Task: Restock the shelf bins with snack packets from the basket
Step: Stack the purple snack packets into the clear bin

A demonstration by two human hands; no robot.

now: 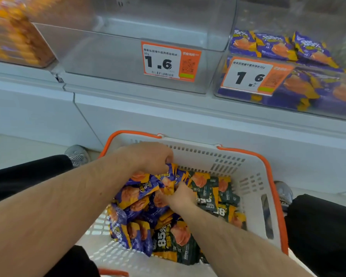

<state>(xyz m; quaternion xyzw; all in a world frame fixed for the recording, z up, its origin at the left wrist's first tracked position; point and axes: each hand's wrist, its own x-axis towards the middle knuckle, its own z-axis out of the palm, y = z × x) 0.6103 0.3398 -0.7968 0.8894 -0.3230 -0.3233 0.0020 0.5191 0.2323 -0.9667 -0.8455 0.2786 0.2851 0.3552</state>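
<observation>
While both hands dig in the slotted white plastic basket [254, 176] with orange rim, the left hand [148, 156] pinches glossy purple packets [174, 170] at the far wall. Right hand [181, 195] fingers are buried among packets, grip unclear. Above, 1 clear bin [128, 56] stands hollow.

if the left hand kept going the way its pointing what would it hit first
Probably the basket's far wall: the left hand, gripping purple packets, points toward it. Depth is hard to judge.

I read: middle bin tag [171, 61] "1.6", "30g" | right bin tag [254, 75] "1.6", "30g" | near dark packet [174, 244] "85%"
</observation>
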